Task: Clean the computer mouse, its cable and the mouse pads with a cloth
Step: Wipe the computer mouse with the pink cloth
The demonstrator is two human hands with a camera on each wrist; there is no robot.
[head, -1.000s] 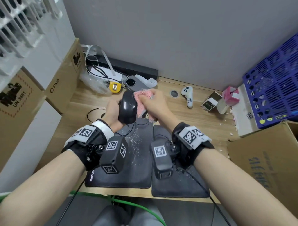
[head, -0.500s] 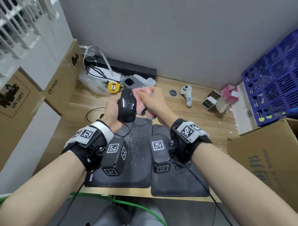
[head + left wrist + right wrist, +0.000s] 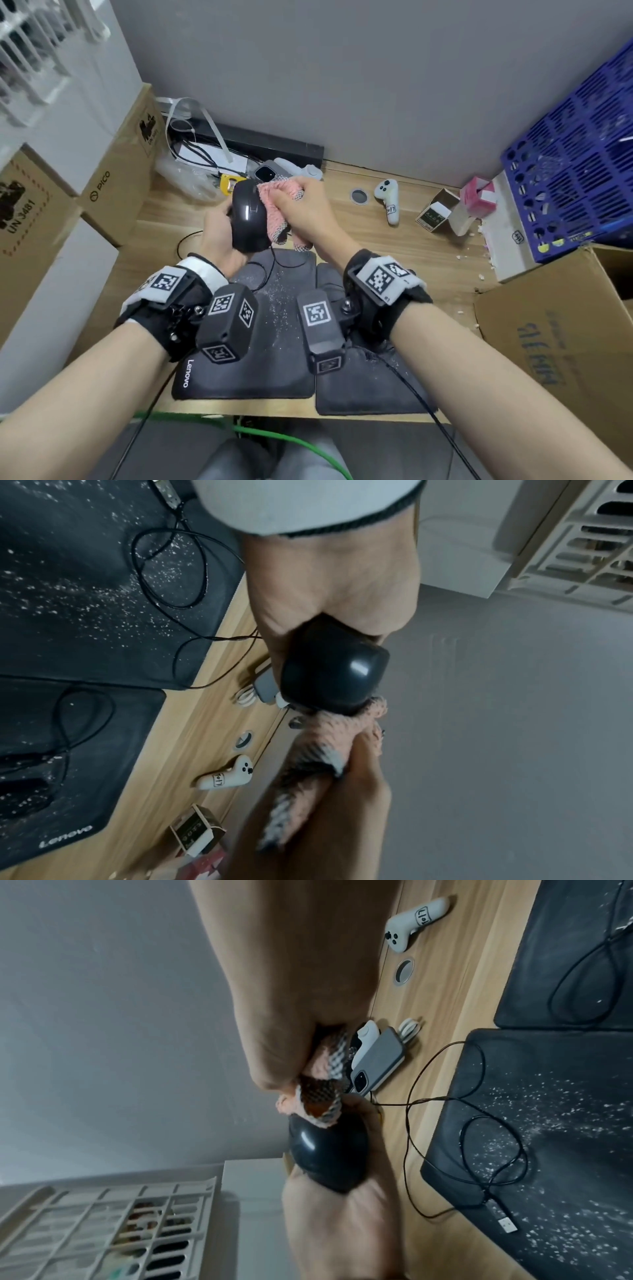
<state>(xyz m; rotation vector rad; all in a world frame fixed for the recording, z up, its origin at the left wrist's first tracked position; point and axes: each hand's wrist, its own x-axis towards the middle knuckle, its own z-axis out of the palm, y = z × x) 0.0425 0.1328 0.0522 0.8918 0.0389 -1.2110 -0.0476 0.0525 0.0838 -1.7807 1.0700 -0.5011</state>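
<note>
Left hand (image 3: 219, 233): the black computer mouse (image 3: 249, 216) is gripped from its left side and held above the bench (image 3: 404, 240), clear of the mouse pads (image 3: 274, 342).
Right hand (image 3: 305, 212): closed on the bunched pink cloth (image 3: 274, 205), which is pressed to the right flank of the mouse.
Key relation: the long axis of the mouse runs away from the person; the cloth lies immediately right of it, so the right hand is nearer the unwiped face.
Cable (image 3: 263, 270): draped down onto the left pad, which is speckled with white crumbs.
</note>
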